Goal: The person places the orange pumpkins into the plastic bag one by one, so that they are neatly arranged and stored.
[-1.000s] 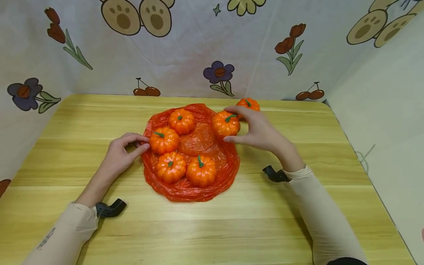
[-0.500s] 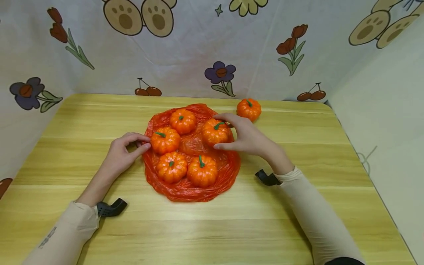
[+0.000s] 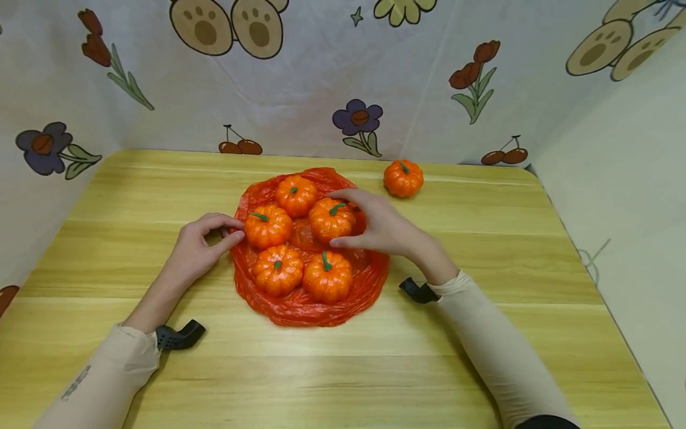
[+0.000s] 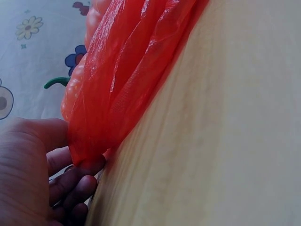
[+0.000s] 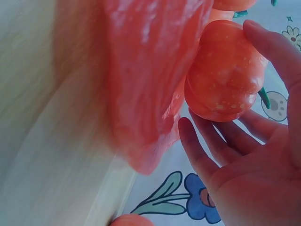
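A red plastic bag [image 3: 308,317] lies spread on the table with its rim rolled down into a ring. Inside it sit several small orange pumpkins with green stems, among them one at the back [image 3: 296,195] and one at the front right [image 3: 327,279]. My left hand [image 3: 194,245] pinches the bag's left rim between thumb and fingers, as the left wrist view confirms. With thumb and fingers spread round it, my right hand [image 3: 382,225] holds another pumpkin [image 5: 225,70] at the right part of the bag's mouth. One more pumpkin [image 3: 404,179] stands outside, behind the bag to the right.
The wooden table [image 3: 343,375] reaches to a patterned cloth [image 3: 300,77] hanging behind its back edge. A plain white surface [image 3: 616,179] borders the table on the right. Black wrist mounts [image 3: 181,335] stick out from both sleeves.
My right hand has carried its pumpkin leftward and slightly nearer, from the bag's right rim to over its interior. The outside pumpkin is now fully visible. My left hand keeps its place.
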Tool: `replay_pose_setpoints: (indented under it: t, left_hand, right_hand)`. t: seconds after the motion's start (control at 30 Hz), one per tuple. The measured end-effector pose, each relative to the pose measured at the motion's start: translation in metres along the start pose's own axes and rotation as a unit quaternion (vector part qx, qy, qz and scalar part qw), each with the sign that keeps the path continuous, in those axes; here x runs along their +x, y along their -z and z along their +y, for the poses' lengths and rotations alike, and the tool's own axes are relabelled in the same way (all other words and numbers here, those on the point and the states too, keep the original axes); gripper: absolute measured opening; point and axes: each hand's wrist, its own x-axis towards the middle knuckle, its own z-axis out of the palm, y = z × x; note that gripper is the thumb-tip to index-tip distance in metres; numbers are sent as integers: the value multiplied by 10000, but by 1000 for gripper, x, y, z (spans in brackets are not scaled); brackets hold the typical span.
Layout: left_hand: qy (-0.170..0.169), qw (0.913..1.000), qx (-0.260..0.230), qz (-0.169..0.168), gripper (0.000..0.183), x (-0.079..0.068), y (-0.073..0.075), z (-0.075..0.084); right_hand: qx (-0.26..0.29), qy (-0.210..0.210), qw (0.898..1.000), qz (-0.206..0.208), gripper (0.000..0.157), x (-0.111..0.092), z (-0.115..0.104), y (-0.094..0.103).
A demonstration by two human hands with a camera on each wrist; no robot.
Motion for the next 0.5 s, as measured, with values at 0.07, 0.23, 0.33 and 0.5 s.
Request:
replay_pose_setpoints:
  t: [0.07,0.23,0.33,0.5]
  left_hand:
    - [9,10000,-1,-1,15,0,0,0]
    - [28,10000,15,-23,15,0,-1,0]
    - [62,10000,7,-35,16,0,0,-1]
    - [126,9999,29,-41,17,0,0,-2]
  right_hand:
    - [4,2,10000,-16,82,2,-3,-1]
    - [2,15,10000,-71,82,9,-8,-5]
    - [15,22,9999,-105,82,12,-9,-7]
    - [69,-71,9998,-155,82,14,-10,-9]
